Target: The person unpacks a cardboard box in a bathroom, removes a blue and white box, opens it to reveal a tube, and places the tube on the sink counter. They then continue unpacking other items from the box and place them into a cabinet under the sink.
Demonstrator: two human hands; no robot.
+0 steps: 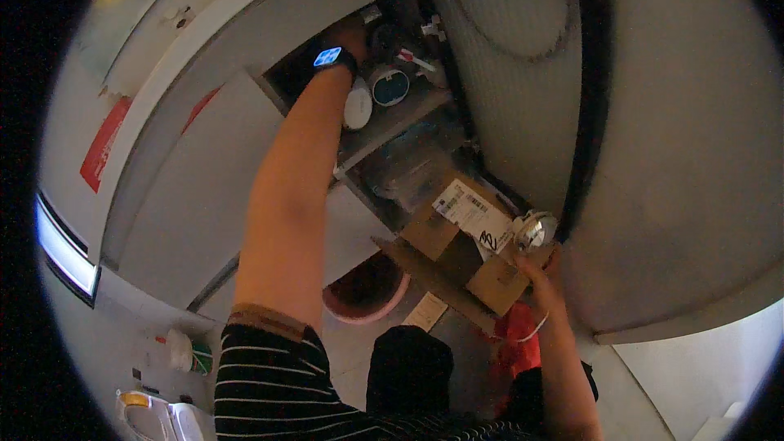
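Note:
My left hand (350, 37) reaches into the dark upper compartment of an open cabinet, its fingers hidden in shadow. A lit smartwatch (328, 57) is on that wrist. Close by on the shelf (398, 125) are a white oval device (358, 105) and a round white-rimmed device with a dark face (391, 87). My right hand (542, 275) holds a round fitting with a shiny silver face (535, 231), perhaps a lamp. A thin white cord (527, 337) hangs by that hand. Beside it, a cardboard box (432, 234) has its flaps open and bears a printed label (471, 211).
The cabinet door (514, 73), black-framed with a ribbed panel, stands open at the right. Clear plastic (407, 184) lies in the lower compartment. Below are a pink-rimmed basin (401, 294), a paper card (427, 311) and a red bag (517, 343). A white tub (180, 349) lies at lower left.

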